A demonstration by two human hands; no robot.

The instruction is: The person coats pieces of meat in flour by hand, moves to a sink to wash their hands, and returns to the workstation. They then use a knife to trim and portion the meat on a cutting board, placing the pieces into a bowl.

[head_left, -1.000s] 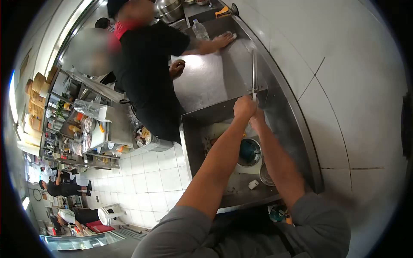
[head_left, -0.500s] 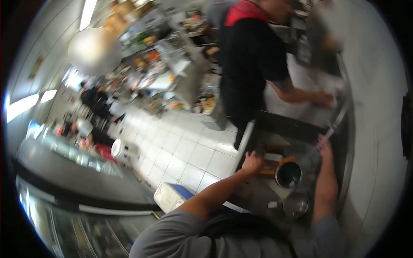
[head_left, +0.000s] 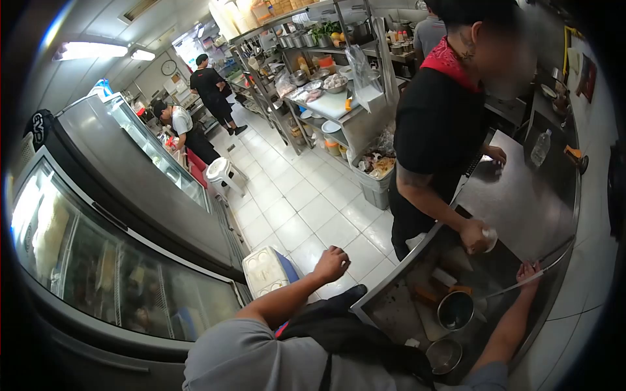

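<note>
My left hand (head_left: pixel 332 264) is held out over the floor beside the sink, fingers curled in a loose fist, with nothing showing in it. At the sink's wall side, my right hand (head_left: pixel 529 274) grips a long thin metal faucet spout (head_left: pixel 554 260), which crosses the palm. Below the spout's end is a metal pot (head_left: pixel 455 310) with dark contents. Nearer my body lies a round metal bowl (head_left: pixel 444 356). Orange-handled things (head_left: pixel 427 294) and a pale board (head_left: pixel 432 326) rest in the sink basin (head_left: pixel 391 306) by the pot.
A co-worker (head_left: pixel 433 124) in black stands close at the far side, one hand holding a whitish wad (head_left: pixel 490 240) over the sink edge. A metal counter (head_left: pixel 521 195) bears a plastic bottle (head_left: pixel 540 147). A cooler box (head_left: pixel 265 274) stands on the floor, left, near a glass-door fridge (head_left: pixel 117 267).
My left hand has moved from the sink out to the left over the floor. The right hand stays at the spout. The co-worker's near hand has come over the sink edge; the view has turned.
</note>
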